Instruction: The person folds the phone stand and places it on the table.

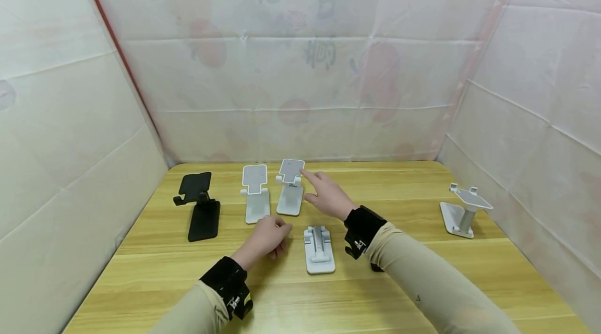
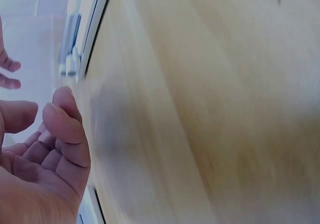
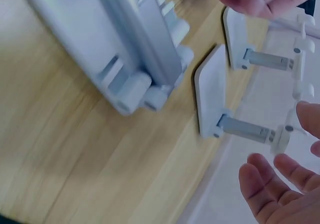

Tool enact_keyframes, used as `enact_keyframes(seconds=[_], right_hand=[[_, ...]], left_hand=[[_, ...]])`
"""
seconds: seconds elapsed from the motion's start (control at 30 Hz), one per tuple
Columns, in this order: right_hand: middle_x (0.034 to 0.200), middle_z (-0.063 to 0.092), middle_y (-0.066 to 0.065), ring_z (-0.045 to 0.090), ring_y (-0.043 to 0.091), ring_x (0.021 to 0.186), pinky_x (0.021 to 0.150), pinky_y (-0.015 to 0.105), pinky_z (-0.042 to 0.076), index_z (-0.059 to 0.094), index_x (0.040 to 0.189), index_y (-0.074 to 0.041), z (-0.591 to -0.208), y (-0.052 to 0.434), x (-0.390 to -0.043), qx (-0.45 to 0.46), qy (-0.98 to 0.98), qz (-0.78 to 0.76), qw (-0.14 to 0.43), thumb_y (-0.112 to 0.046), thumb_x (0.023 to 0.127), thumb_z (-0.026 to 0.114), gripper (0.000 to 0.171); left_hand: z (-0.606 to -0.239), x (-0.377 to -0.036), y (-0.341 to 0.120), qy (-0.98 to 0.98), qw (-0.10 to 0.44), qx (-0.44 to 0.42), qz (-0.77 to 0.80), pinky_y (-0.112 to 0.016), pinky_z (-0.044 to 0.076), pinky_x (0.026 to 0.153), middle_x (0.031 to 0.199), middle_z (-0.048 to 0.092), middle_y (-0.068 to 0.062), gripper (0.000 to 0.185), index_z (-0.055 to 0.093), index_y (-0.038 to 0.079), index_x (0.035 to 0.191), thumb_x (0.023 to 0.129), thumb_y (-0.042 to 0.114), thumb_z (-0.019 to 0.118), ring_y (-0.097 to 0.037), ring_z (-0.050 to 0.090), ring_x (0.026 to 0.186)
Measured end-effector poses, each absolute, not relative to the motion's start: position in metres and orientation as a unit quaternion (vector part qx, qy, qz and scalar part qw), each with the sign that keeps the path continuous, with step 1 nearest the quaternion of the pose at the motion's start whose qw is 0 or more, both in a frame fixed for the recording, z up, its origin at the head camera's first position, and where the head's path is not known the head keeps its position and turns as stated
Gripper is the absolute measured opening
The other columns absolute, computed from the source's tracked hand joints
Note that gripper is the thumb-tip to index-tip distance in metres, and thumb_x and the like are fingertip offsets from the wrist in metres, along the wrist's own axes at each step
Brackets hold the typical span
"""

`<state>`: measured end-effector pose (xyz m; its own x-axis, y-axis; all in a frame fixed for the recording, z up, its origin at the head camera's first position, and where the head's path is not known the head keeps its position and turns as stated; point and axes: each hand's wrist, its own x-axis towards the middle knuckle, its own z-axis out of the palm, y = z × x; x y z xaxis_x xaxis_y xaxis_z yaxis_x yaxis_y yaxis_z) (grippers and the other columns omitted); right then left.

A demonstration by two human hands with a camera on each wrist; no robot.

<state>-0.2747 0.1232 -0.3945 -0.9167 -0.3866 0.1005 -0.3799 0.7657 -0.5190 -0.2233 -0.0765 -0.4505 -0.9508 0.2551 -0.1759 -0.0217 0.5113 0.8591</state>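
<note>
Two white phone stands are unfolded upright at the back: a left one (image 1: 256,207) and a right one (image 1: 290,201), both with grey pads. My right hand (image 1: 331,197) reaches to the right one, its index fingertip at the edge of the raised plate; whether it touches cannot be told. In the right wrist view its fingers (image 3: 257,184) are relaxed and grip nothing. My left hand (image 1: 266,236) hovers in front of the left stand, fingers loosely curled, nothing inside, as the left wrist view shows. A folded white phone stand (image 1: 320,266) lies flat between my forearms.
A black phone stand (image 1: 204,222) stands unfolded at the left. Another white stand (image 1: 453,217) is unfolded near the right edge, turned sideways. Part of a black object (image 1: 376,267) shows from under my right forearm. Pale cloth walls (image 1: 300,83) enclose the wooden table (image 1: 281,302).
</note>
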Motion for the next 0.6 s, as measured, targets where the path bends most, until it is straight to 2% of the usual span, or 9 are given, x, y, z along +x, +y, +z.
enact_keyframes(seconds=[0.13, 0.3, 0.43, 0.6], right_hand=[[0.147, 0.047, 0.021, 0.057, 0.032, 0.123, 0.102, 0.044, 0.053, 0.027, 0.163, -0.013, -0.399, 0.118, -0.277, -0.207, 0.942, -0.265, 0.007, -0.018, 0.103, 0.064, 0.07], [0.143, 0.051, 0.019, 0.058, 0.031, 0.122, 0.102, 0.044, 0.054, 0.036, 0.159, -0.008, -0.403, 0.114, -0.28, -0.204, 0.946, -0.252, 0.0, -0.019, 0.104, 0.062, 0.062], [0.144, 0.053, 0.016, 0.058, 0.03, 0.126, 0.104, 0.044, 0.054, 0.04, 0.157, -0.011, -0.402, 0.112, -0.281, -0.202, 0.95, -0.237, -0.01, -0.023, 0.105, 0.061, 0.057], [0.135, 0.059, 0.014, 0.063, 0.027, 0.116, 0.094, 0.04, 0.058, 0.051, 0.147, -0.008, -0.402, 0.109, -0.28, -0.217, 0.95, -0.221, -0.043, -0.021, 0.104, 0.063, 0.047]], left_hand=[[-0.451, -0.229, -0.083, 0.853, 0.115, 0.049, 0.506, -0.028, 0.052, 0.038, 0.06, 0.065, -0.011, 0.028, 0.068, -0.005, 0.093, 0.104, 0.018, 0.056, -0.015, 0.057, 0.042], [-0.452, -0.232, -0.088, 0.845, 0.11, 0.03, 0.523, -0.027, 0.051, 0.039, 0.063, 0.066, -0.011, 0.026, 0.068, -0.005, 0.099, 0.105, 0.017, 0.055, -0.016, 0.058, 0.045], [-0.452, -0.233, -0.089, 0.844, 0.105, 0.024, 0.526, -0.027, 0.051, 0.039, 0.064, 0.066, -0.011, 0.026, 0.068, -0.005, 0.098, 0.105, 0.017, 0.055, -0.016, 0.058, 0.045], [-0.45, -0.234, -0.088, 0.838, 0.105, 0.016, 0.535, -0.027, 0.052, 0.04, 0.067, 0.067, -0.012, 0.027, 0.067, -0.006, 0.099, 0.105, 0.017, 0.055, -0.015, 0.058, 0.045]])
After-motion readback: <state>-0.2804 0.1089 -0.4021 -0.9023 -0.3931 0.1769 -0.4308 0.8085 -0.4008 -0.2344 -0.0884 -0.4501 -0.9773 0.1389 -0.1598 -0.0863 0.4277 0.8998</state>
